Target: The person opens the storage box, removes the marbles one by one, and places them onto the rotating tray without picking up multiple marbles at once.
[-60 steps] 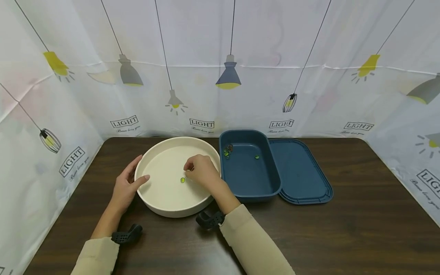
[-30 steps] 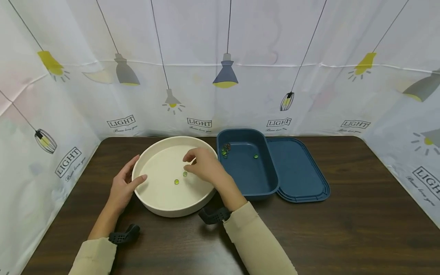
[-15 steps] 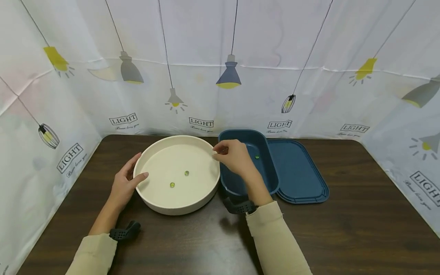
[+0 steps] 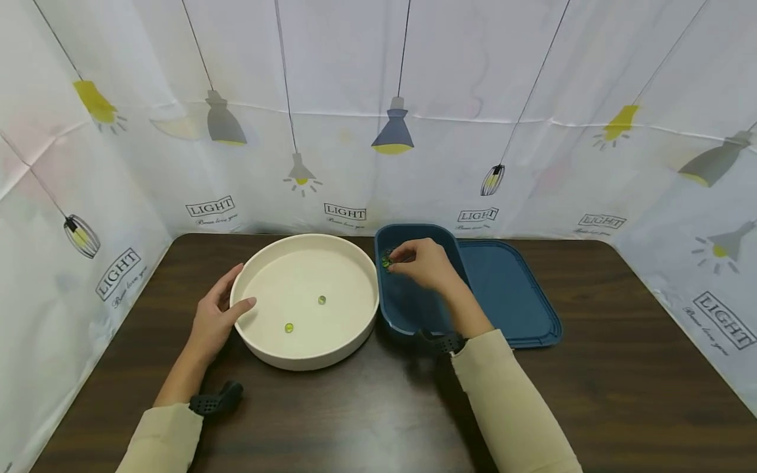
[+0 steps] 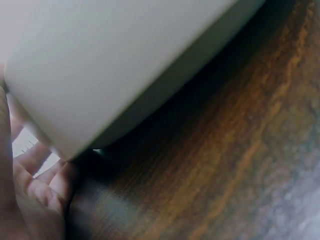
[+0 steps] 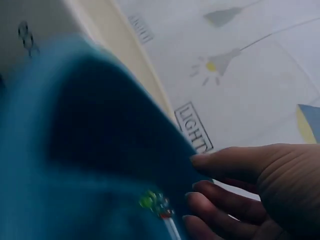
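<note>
My left hand (image 4: 215, 322) grips the left rim of a round cream tray (image 4: 296, 269), thumb over the edge and fingers outside; in the left wrist view its fingers (image 5: 37, 185) lie along the tray's side. Two green glass marbles, one (image 4: 322, 299) near the middle and one (image 4: 288, 328) nearer the front, lie in the tray. My right hand (image 4: 426, 265) is over the blue box (image 4: 408, 299), fingertips near its left wall. In the right wrist view thumb and fingers stand apart with nothing visible between them, above a cluster of marbles (image 6: 155, 202) in the box.
A blue lid (image 4: 508, 289) lies flat on the brown wooden table (image 4: 597, 368), partly under the box's right side. Behind the table hangs a white curtain (image 4: 443, 59) printed with lamps. The box stands right against the tray.
My right hand left the tray, fingers pinched on a small thing, and moved right over the box, where its fingers parted. One marble rolled left and forward in the tray. The left hand stayed.
</note>
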### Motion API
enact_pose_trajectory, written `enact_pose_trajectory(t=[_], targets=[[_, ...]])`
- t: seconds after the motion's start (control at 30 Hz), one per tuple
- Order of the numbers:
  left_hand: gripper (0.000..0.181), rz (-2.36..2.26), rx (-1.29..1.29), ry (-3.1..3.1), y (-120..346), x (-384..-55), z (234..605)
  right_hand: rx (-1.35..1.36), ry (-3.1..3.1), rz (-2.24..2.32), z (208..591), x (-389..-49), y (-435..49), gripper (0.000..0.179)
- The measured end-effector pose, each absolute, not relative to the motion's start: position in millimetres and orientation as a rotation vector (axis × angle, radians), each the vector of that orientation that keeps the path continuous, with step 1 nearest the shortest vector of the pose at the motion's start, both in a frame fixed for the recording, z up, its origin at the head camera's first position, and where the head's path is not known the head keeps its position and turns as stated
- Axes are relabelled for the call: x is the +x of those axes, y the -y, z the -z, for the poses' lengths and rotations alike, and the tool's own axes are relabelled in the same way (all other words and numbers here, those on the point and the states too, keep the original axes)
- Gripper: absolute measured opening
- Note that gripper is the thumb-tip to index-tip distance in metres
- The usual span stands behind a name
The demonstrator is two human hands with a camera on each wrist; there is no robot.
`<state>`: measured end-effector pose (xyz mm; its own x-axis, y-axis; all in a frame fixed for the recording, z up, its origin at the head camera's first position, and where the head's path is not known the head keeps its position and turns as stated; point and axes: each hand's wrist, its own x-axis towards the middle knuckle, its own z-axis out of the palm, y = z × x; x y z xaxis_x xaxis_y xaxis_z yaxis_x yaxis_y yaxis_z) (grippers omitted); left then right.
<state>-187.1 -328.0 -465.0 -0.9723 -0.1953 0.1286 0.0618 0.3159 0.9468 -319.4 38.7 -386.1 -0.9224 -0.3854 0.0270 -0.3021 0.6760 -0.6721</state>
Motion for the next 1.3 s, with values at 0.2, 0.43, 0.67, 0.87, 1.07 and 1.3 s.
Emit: enact_pose_trajectory(t=[0.2, 0.43, 0.67, 0.87, 1.07, 1.3], targets=[[0.069, 1.698, 0.091, 2.379, 326.6, -190.9, 460.0, -0.537, -2.764, 0.949, 381.0, -345.5, -48.9, 0.029], [0.070, 1.705, 0.093, 2.382, 322.5, -195.4, 460.6, -0.549, -2.622, 0.969, 393.3, -367.2, -55.3, 0.029], [0.070, 1.696, 0.109, 2.413, 315.9, -196.9, 463.3, -0.493, -2.561, 0.991, 408.5, -373.6, -62.5, 0.024], [0.071, 1.708, 0.104, 2.409, 312.1, -199.2, 462.5, -0.546, -2.577, 0.957, 409.1, -376.1, -63.0, 0.024], [0.071, 1.706, 0.104, 2.411, 309.5, -199.8, 461.6, -0.620, -2.647, 0.840, 411.9, -377.6, -60.6, 0.015], [0.070, 1.657, 0.152, 2.416, 320.8, -182.7, 464.1, -0.720, -2.676, 0.724, 416.4, -373.1, -34.0, 0.010]])
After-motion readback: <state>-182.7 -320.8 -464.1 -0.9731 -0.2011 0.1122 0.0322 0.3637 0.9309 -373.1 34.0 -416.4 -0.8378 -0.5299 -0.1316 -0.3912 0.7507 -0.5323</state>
